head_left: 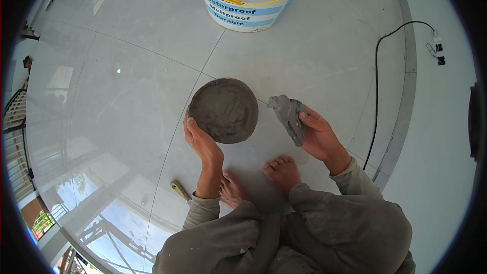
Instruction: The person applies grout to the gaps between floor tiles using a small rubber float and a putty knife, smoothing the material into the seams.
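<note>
A round bowl [253, 102] holds wet grey cement paste [220, 109], its surface smeared and uneven. My left hand [203, 144] is closed on the bowl's near left side, thumb at the rim and fingers partly hidden behind it. To the right of the bowl, my right hand [322, 134] grips a flat grey piece [289, 116] thickly coated with paste. The coating hides what this piece is made of. A gap separates it from the bowl. Beside my left forearm, a putty knife handle [179, 190] lies on the floor, its blade mostly hidden by the sleeve.
A large bucket [248, 18] with a yellow handle stands ahead on the glossy tiled floor [137, 96]. Along the right, a black cable [377, 81] runs from a wall socket [437, 38] down across the floor. My bare feet [281, 172] are just below the bowl.
</note>
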`<move>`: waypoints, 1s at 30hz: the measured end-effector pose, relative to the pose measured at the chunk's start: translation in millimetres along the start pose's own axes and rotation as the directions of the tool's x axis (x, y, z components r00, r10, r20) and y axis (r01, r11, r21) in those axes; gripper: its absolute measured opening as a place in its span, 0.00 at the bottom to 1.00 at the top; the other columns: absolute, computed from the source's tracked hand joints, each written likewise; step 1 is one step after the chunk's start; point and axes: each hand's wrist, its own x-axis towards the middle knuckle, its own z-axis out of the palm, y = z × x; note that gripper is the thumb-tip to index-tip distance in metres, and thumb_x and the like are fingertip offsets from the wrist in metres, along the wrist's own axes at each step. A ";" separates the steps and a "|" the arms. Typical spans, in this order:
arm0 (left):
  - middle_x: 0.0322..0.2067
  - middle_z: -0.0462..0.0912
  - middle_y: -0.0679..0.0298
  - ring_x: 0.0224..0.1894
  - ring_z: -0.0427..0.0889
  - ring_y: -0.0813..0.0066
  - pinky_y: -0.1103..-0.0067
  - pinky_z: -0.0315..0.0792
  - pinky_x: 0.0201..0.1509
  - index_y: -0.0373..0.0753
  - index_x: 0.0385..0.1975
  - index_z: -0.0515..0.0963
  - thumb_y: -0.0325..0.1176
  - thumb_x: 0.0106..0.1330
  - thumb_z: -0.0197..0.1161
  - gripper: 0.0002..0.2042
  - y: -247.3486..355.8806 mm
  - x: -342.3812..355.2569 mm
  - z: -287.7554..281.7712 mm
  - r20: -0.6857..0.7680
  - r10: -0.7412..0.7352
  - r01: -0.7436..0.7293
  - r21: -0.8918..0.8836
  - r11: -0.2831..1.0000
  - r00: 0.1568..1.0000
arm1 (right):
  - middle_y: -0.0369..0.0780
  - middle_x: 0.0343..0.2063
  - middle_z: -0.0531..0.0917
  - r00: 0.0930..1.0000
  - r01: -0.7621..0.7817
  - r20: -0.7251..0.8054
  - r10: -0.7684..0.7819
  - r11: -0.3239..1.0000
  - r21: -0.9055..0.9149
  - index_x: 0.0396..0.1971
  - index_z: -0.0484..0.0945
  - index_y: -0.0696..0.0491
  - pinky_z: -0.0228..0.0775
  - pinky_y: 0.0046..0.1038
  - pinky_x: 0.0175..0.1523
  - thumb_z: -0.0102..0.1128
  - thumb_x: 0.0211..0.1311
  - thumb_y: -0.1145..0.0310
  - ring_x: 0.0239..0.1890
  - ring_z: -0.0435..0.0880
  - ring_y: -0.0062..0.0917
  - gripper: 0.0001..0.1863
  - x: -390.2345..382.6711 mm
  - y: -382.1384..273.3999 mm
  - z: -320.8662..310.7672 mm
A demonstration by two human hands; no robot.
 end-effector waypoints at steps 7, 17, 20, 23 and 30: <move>0.58 0.79 0.51 0.58 0.78 0.63 0.69 0.70 0.64 0.28 0.67 0.68 0.35 0.76 0.46 0.24 -1.0 2.4 -34.1 0.119 0.074 -0.119 0.436 0.892 0.990 | 0.38 0.53 0.84 0.994 0.020 0.110 -0.027 0.997 0.070 0.61 0.73 0.56 0.76 0.31 0.61 0.53 0.78 0.71 0.55 0.83 0.23 0.16 -3.3 0.6 -0.6; 0.50 0.85 0.57 0.50 0.85 0.70 0.73 0.79 0.57 0.30 0.73 0.54 0.33 0.74 0.65 0.34 68.2 -51.3 48.1 0.655 -0.384 0.467 0.054 0.883 0.651 | 0.38 0.55 0.83 0.996 0.023 0.090 -0.028 0.998 0.053 0.62 0.73 0.55 0.76 0.33 0.63 0.53 0.77 0.71 0.57 0.82 0.24 0.17 0.8 11.6 12.5; 0.45 0.85 0.60 0.47 0.85 0.73 0.74 0.81 0.55 0.30 0.73 0.52 0.29 0.73 0.65 0.35 67.7 -45.8 49.3 0.608 -0.456 0.526 0.074 0.847 0.649 | 0.38 0.55 0.82 0.996 0.056 0.067 -0.060 0.997 0.062 0.62 0.73 0.55 0.76 0.33 0.63 0.53 0.78 0.71 0.57 0.82 0.24 0.17 -0.5 11.8 13.1; 0.41 0.85 0.63 0.43 0.85 0.75 0.75 0.81 0.54 0.29 0.72 0.52 0.27 0.73 0.65 0.34 70.9 -38.5 42.6 0.612 -0.406 0.512 0.003 0.859 0.678 | 0.38 0.55 0.82 0.993 0.084 0.070 -0.092 0.990 0.112 0.62 0.73 0.55 0.75 0.33 0.63 0.53 0.77 0.71 0.57 0.82 0.25 0.17 -4.6 8.8 10.2; 0.35 0.87 0.62 0.41 0.85 0.77 0.81 0.77 0.51 0.28 0.68 0.60 0.29 0.71 0.68 0.30 170.1 26.8 94.9 0.529 0.272 -0.453 0.249 0.856 0.804 | 0.39 0.56 0.81 0.971 0.225 0.053 -0.235 0.963 0.149 0.62 0.73 0.56 0.75 0.32 0.62 0.55 0.76 0.71 0.57 0.81 0.25 0.18 -36.0 -13.5 -14.8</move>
